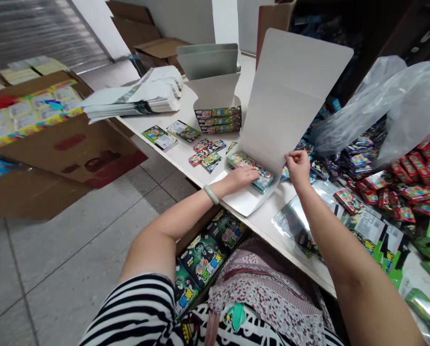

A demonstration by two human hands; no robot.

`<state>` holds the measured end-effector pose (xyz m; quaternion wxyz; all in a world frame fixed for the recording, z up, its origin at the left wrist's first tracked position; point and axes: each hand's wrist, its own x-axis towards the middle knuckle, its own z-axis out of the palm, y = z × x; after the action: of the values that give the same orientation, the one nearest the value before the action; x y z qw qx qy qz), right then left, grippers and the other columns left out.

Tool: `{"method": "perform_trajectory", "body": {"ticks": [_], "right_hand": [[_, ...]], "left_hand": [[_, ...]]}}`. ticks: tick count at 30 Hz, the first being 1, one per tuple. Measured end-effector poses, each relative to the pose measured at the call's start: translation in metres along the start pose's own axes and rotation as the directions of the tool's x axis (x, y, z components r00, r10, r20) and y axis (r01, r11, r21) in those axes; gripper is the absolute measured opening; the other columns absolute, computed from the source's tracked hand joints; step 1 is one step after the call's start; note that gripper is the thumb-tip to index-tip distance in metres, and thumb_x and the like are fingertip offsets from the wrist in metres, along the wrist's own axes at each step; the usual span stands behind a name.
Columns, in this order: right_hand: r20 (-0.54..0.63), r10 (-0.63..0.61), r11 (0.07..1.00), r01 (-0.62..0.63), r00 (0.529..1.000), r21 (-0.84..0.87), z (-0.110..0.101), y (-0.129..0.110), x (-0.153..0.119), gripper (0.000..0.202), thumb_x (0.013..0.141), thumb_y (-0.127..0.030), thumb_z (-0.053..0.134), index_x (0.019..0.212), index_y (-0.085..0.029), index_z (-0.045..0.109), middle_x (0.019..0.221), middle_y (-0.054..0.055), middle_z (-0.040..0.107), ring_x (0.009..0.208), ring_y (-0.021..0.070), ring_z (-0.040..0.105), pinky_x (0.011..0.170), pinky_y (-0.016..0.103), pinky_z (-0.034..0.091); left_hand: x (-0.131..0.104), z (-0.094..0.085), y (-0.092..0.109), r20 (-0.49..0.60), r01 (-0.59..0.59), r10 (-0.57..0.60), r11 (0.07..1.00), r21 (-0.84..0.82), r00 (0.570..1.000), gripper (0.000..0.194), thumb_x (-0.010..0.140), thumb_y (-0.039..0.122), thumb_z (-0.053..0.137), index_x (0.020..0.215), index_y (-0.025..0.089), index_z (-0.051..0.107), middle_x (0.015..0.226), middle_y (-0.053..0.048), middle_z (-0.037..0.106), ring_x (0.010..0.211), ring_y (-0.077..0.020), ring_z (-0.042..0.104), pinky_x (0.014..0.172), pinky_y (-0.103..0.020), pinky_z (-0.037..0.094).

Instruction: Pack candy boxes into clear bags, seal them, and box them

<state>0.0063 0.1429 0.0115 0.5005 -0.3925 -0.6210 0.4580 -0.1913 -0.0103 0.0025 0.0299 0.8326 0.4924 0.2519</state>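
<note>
A large unfolded sheet of white card [290,86] stands up from the table, its lower part lying flat. On that lower part lies a row of small colourful packets [265,180], mostly green and blue. My left hand [240,178], with a pale bangle at the wrist, rests over the packets with its fingers laid out flat. Pinched between the fingers of my right hand [298,166] is the right edge of the card. Loose red and green packets [205,154] lie to the left of the sheet.
Stacked printed boxes [220,120] with raised lids stand behind. Bundled white card [139,96] overhangs the table's left edge. Heaps of red packets [412,178] and a clear plastic bag [387,110] fill the right. Cartons [74,149] stand on the floor; green-black boxes [203,259] sit below the edge.
</note>
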Motion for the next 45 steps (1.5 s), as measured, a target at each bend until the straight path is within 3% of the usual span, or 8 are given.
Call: {"method": "perform_trajectory", "body": {"ticks": [4,7,11,13,18,30,39,45], "right_hand": [[0.012,0.005,0.999,-0.006,1.0,0.039,0.001,-0.001,-0.003,0.034,0.075,-0.036,0.065,0.096,-0.026,0.041,0.069,-0.007,0.057,0.06,0.0139,0.056,0.062,0.029,0.048],[0.051,-0.06,0.998,0.059,0.997,0.01,0.001,-0.005,-0.004,0.035,0.08,-0.051,0.062,0.096,-0.025,0.044,0.073,-0.004,0.055,0.067,0.0146,0.056,0.063,0.028,0.046],[0.133,-0.046,0.986,0.066,0.99,-0.15,0.0,-0.007,-0.002,0.05,0.084,-0.072,0.049,0.071,-0.024,0.044,0.061,-0.004,0.042,0.063,0.0151,0.048,0.061,0.029,0.042],[0.159,0.004,0.985,0.024,0.987,-0.173,0.001,-0.006,0.0,0.057,0.082,-0.079,0.045,0.067,-0.024,0.044,0.057,-0.003,0.042,0.06,0.0154,0.047,0.059,0.03,0.041],[0.169,0.018,0.982,0.014,0.985,-0.186,0.001,-0.011,0.001,0.06,0.08,-0.083,0.043,0.066,-0.024,0.047,0.055,-0.003,0.046,0.059,0.0162,0.048,0.06,0.03,0.044],[0.163,-0.029,0.974,0.065,0.986,-0.217,0.039,-0.037,0.023,0.055,0.084,-0.075,0.039,0.073,-0.023,0.054,0.074,0.005,0.065,0.076,0.0228,0.059,0.073,0.034,0.049],[0.168,0.011,0.975,0.027,0.986,-0.222,0.044,-0.026,0.031,0.052,0.086,-0.068,0.034,0.078,-0.022,0.056,0.081,0.008,0.068,0.084,0.0271,0.064,0.08,0.04,0.052],[0.205,0.018,0.978,0.025,0.979,-0.206,0.02,-0.016,0.003,0.05,0.087,-0.051,0.051,0.124,-0.017,0.055,0.123,0.015,0.068,0.109,0.0254,0.066,0.097,0.039,0.052]], "left_hand": [[-0.007,0.011,-0.003,0.13,-0.013,0.027,0.995,-0.104,0.991,0.036,0.093,0.015,0.055,0.129,0.015,0.058,0.146,-0.019,0.055,0.142,-0.0272,0.047,0.118,-0.052,0.041],[-0.003,-0.008,-0.012,-0.064,0.064,-0.076,0.984,-0.166,0.995,0.034,0.094,0.026,0.059,0.127,0.017,0.059,0.137,-0.016,0.062,0.135,-0.0252,0.053,0.117,-0.049,0.041],[0.025,-0.039,-0.045,-0.366,0.435,-0.532,0.843,-0.316,0.764,0.047,0.089,0.026,0.064,0.133,0.013,0.054,0.138,-0.018,0.059,0.133,-0.0265,0.053,0.118,-0.046,0.037],[0.045,-0.048,-0.062,-0.261,0.496,-0.671,0.708,-0.503,0.694,0.052,0.085,0.025,0.068,0.133,0.009,0.054,0.141,-0.019,0.058,0.132,-0.0272,0.053,0.116,-0.042,0.037],[0.078,-0.054,-0.084,0.079,0.511,-0.754,0.362,-0.78,0.653,0.045,0.076,0.043,0.077,0.103,0.008,0.069,0.114,-0.015,0.073,0.114,-0.0282,0.063,0.106,-0.04,0.043],[0.065,-0.052,-0.102,-0.093,0.441,-0.877,0.326,-0.836,0.472,0.054,0.059,0.061,0.083,0.075,0.014,0.063,0.078,-0.007,0.069,0.088,-0.0232,0.061,0.084,-0.034,0.045],[0.057,-0.062,-0.103,-0.018,0.466,-0.857,0.298,-0.833,0.516,0.055,0.061,0.055,0.085,0.089,0.011,0.07,0.081,-0.009,0.074,0.096,-0.0261,0.066,0.093,-0.038,0.048],[0.054,-0.057,-0.096,-0.032,0.463,-0.831,0.341,-0.818,0.555,0.041,0.065,0.043,0.081,0.09,0.013,0.067,0.092,-0.007,0.073,0.098,-0.0227,0.064,0.099,-0.035,0.046]]}}
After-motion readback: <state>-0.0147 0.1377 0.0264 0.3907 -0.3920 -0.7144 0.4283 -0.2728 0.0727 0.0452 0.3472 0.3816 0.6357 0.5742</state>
